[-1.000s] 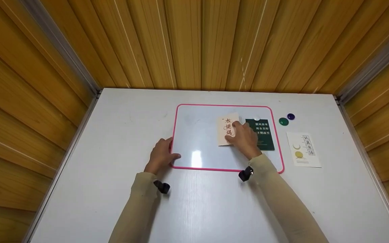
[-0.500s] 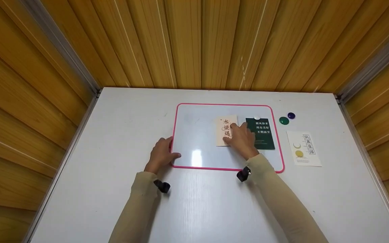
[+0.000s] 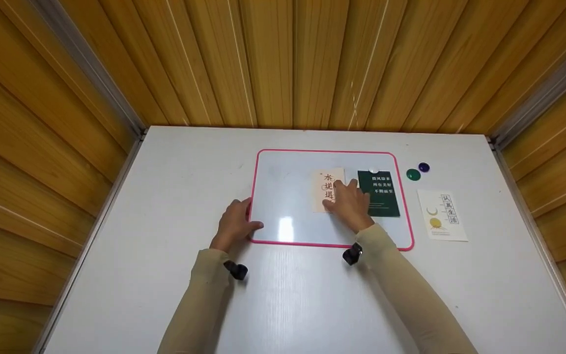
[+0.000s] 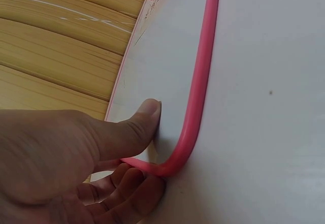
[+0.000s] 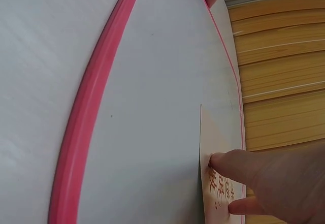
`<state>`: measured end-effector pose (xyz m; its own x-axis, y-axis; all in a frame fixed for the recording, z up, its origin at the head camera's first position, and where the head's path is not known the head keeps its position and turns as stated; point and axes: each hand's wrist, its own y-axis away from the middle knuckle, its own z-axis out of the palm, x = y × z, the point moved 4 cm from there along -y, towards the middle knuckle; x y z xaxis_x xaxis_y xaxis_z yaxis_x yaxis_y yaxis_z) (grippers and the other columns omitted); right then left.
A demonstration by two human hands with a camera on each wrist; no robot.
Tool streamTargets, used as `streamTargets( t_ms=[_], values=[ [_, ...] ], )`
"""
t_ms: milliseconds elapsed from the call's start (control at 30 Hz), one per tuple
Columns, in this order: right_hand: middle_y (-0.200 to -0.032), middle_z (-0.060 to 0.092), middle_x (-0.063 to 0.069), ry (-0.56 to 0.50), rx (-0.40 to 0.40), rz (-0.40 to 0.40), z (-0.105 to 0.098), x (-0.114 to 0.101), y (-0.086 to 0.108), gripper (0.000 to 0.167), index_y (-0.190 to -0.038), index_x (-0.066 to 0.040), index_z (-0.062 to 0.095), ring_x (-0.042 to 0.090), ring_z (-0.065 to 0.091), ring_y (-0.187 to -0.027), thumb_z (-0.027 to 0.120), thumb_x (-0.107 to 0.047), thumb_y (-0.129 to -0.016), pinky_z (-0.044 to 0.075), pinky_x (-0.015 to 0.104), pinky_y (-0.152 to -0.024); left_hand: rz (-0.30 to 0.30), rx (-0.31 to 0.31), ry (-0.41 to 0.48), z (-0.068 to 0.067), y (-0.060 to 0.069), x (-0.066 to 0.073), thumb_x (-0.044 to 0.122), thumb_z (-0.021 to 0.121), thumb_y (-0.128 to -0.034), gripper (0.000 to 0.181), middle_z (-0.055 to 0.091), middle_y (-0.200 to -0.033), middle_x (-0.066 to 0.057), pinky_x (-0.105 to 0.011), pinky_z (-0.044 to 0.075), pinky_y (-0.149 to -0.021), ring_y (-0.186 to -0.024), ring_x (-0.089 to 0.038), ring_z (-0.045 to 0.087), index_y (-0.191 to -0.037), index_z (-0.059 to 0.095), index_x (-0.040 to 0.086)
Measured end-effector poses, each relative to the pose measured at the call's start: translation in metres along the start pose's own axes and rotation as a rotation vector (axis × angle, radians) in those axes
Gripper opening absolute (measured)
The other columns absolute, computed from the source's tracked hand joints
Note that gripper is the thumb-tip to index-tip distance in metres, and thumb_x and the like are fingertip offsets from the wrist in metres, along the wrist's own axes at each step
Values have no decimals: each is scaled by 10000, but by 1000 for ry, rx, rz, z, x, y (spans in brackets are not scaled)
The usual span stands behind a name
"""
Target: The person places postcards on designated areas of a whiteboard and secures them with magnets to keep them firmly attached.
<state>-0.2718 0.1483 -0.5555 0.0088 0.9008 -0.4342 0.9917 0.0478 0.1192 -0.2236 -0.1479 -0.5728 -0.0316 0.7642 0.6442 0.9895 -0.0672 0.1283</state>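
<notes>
The left hand grips the lower left edge of a whiteboard with a pink frame. In the left wrist view its thumb lies on the board's face while the fingers curl at the frame. Over the board, the right hand presses a cream card with red-brown characters, covering part of its right side. Thumb and a fingertip touch the card's face in the right wrist view, and a shadow runs along one card edge. Right beside this hand lies a dark green card, a clear round magnet on its top edge.
On the white table, right of the board, sit a green round magnet and a purple one. Nearer lies a white card with a yellow circle. Wood-patterned walls enclose the back and sides.
The right hand has shifted slightly left with the cream card, which has gone from tilted to lying nearly flat on the board. The left hand has stayed at the board's edge.
</notes>
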Motion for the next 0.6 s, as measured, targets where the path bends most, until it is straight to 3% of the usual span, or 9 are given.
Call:
streamTargets(
  t_ms=[200, 600],
  values=[
    [-1219, 512, 292, 29, 13, -28, -1, -2, 1, 630, -1421, 5, 545, 427, 593, -999, 770, -311, -924, 401, 648, -923, 18, 3, -27, -1, -1, 1, 186, 893, -806, 697, 557, -974, -100, -416, 467, -812, -872, -231, 495, -1414, 587, 32],
    [-1244, 489, 276, 22, -5, -2, 0, -2, 2, 629, -1429, -21, 535, 414, 565, -1012, 766, -327, -931, 379, 627, -942, 0, 3, -4, 0, 0, 1, 181, 882, -821, 705, 562, -1010, -106, -426, 478, -851, -901, -240, 504, -1438, 573, 32]
  ],
)
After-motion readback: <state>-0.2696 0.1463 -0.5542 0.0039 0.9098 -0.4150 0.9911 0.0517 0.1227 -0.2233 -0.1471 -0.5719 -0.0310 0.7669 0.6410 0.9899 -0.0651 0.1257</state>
